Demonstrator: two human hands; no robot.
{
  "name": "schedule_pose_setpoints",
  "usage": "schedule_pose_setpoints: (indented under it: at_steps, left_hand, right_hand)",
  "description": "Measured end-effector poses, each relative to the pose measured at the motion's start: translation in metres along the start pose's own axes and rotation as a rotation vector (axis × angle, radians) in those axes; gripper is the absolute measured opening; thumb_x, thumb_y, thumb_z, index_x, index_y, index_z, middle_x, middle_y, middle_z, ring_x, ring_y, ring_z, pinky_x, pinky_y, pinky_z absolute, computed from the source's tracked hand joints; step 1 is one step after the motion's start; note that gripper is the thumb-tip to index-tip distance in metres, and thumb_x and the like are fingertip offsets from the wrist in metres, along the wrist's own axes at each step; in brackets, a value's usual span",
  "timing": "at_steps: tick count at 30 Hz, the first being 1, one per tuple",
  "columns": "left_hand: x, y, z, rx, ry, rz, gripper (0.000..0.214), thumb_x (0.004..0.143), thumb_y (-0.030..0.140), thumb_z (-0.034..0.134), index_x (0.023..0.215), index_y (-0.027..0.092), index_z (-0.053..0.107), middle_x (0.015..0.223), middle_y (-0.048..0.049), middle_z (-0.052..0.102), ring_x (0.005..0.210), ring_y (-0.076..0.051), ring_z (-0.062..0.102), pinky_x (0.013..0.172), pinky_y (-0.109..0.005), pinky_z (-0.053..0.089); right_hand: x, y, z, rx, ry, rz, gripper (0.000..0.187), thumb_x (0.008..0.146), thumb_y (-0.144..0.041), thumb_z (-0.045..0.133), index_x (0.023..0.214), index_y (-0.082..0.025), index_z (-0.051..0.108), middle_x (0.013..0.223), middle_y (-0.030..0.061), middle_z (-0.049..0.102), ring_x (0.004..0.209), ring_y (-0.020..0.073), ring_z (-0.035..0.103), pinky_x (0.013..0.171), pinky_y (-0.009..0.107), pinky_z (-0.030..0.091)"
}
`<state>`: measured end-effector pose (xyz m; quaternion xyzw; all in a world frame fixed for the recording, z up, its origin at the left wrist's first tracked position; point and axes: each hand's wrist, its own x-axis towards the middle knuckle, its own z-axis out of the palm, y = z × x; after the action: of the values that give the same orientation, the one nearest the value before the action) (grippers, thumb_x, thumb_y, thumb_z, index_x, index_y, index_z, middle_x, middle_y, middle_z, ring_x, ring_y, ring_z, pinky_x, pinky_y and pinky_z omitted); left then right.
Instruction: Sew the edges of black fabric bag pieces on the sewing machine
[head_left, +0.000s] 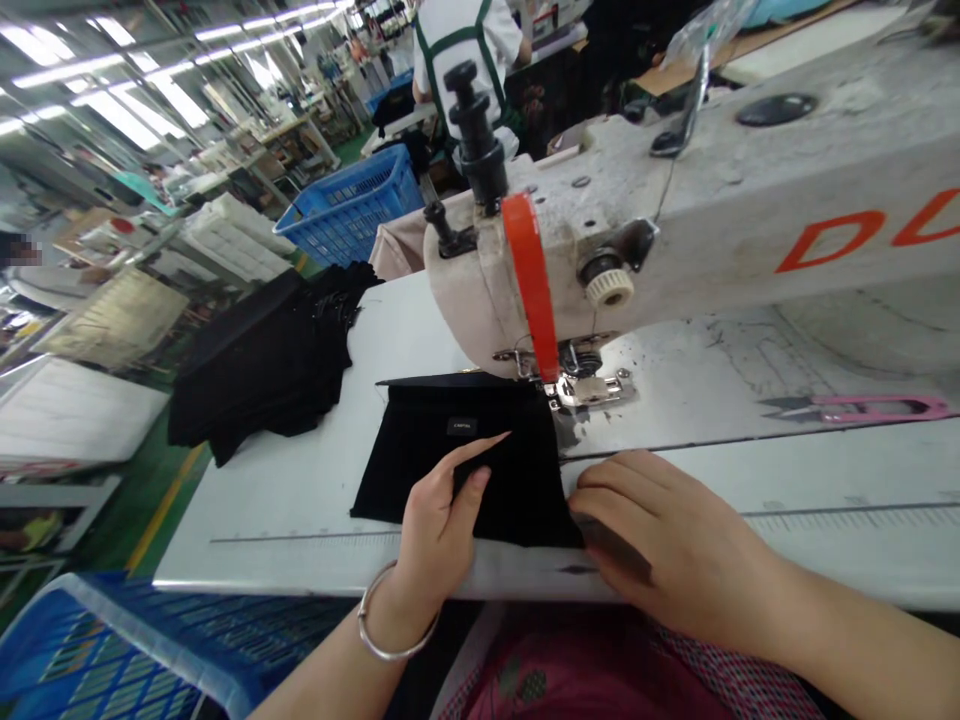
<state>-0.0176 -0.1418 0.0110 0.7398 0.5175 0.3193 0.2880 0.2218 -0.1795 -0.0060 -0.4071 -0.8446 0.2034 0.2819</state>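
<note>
A black fabric piece [420, 470] with a small dark label [462, 427] lies on the white sewing table, its upper right edge at the presser foot [592, 388] of the sewing machine [480, 290]. My left hand [442, 510] rests on the cloth, index finger stretched out and thumb apart; its other fingers are hidden. At the lower right edge of the cloth, my right hand [660, 540] has its fingers curled and pressed together on the fabric. Its thumb is mostly out of sight.
Pink-handled thread snips [855, 408] lie right of the presser foot. A pile of black cloth [262, 350] sits at the table's left. Blue plastic crates stand below left [150, 640] and behind [352, 205]. Another person [465, 60] is beyond the machine.
</note>
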Motion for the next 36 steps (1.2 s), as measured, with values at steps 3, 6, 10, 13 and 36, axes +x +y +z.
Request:
schedule_pose_setpoints:
  at_steps: [3, 6, 10, 13, 36]
  left_hand:
    - [0.0, -0.002, 0.001, 0.013, 0.013, -0.008, 0.029, 0.098, 0.028, 0.049, 0.124, 0.025, 0.063, 0.122, -0.0006, 0.068, 0.111, -0.019, 0.064, 0.1, -0.03, 0.048]
    - [-0.001, -0.002, 0.001, 0.022, 0.028, -0.017, 0.029, 0.098, 0.028, 0.049, 0.123, 0.024, 0.063, 0.121, -0.0009, 0.068, 0.109, -0.019, 0.064, 0.099, -0.03, 0.048]
    - [-0.001, -0.003, 0.002, 0.027, 0.03, -0.018, 0.029, 0.098, 0.029, 0.049, 0.122, 0.024, 0.064, 0.12, -0.0005, 0.068, 0.109, -0.019, 0.064, 0.099, -0.03, 0.048]
    - [-0.001, -0.002, 0.002, 0.031, 0.024, -0.01, 0.029, 0.098, 0.029, 0.049, 0.123, 0.023, 0.063, 0.12, -0.0015, 0.068, 0.109, -0.02, 0.064, 0.099, -0.031, 0.048]
    - [0.012, 0.004, -0.012, 0.047, -0.127, 0.148, 0.032, 0.095, 0.014, 0.046, 0.123, 0.022, 0.061, 0.12, -0.0043, 0.067, 0.111, -0.018, 0.062, 0.101, -0.034, 0.05]
  right_hand:
    - [0.001, 0.0, -0.004, 0.021, 0.031, 0.05, 0.029, 0.078, -0.006, 0.052, 0.105, -0.017, 0.057, 0.1, 0.0073, 0.058, 0.092, 0.0239, 0.05, 0.08, 0.043, 0.044]
    - [-0.001, 0.002, -0.003, -0.002, 0.052, 0.052, 0.039, 0.075, -0.003, 0.052, 0.112, -0.016, 0.056, 0.106, 0.0088, 0.057, 0.095, 0.0248, 0.05, 0.083, 0.044, 0.045]
    - [-0.003, 0.006, 0.0, -0.018, 0.056, 0.046, 0.039, 0.078, -0.004, 0.05, 0.115, -0.015, 0.056, 0.107, 0.01, 0.057, 0.096, 0.0249, 0.051, 0.084, 0.044, 0.046]
    - [-0.004, 0.007, -0.001, -0.035, 0.044, 0.029, 0.043, 0.079, -0.004, 0.05, 0.12, -0.015, 0.055, 0.109, 0.0105, 0.057, 0.098, 0.0252, 0.051, 0.084, 0.044, 0.046]
    - [0.03, 0.017, -0.009, -0.339, -0.157, -0.268, 0.014, 0.088, -0.018, 0.059, 0.101, -0.02, 0.063, 0.123, 0.0103, 0.062, 0.127, 0.0261, 0.048, 0.11, 0.049, 0.035]
